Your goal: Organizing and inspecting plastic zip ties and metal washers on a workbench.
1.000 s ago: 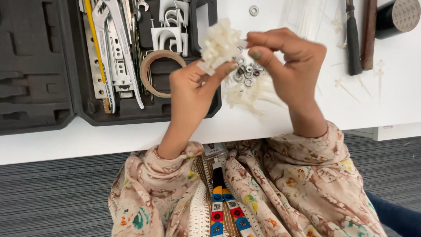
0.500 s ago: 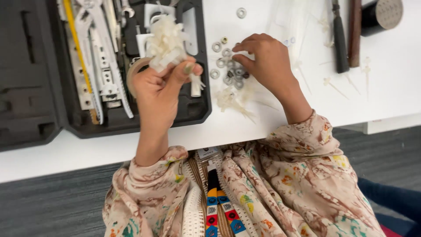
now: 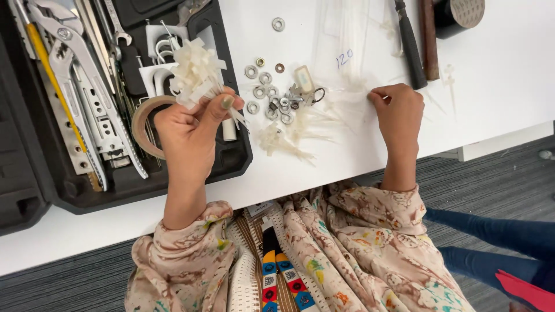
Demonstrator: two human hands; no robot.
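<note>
My left hand holds a bundle of white cable ties upright over the open black tool case. My right hand rests knuckles-up on the white table, its fingertips pinching the edge of a clear plastic bag that lies flat there. Between the hands lie several metal washers and a small loose pile of white cable ties.
The tool case holds pliers, a roll of tape, wrenches and white clips. A dark-handled tool, a wooden handle and a black round object lie at the table's far right. Grey carpet lies below.
My left hand has carried the cable tie bundle leftward over the tool case. My right hand has left the washers and moved right onto the plastic bag.
</note>
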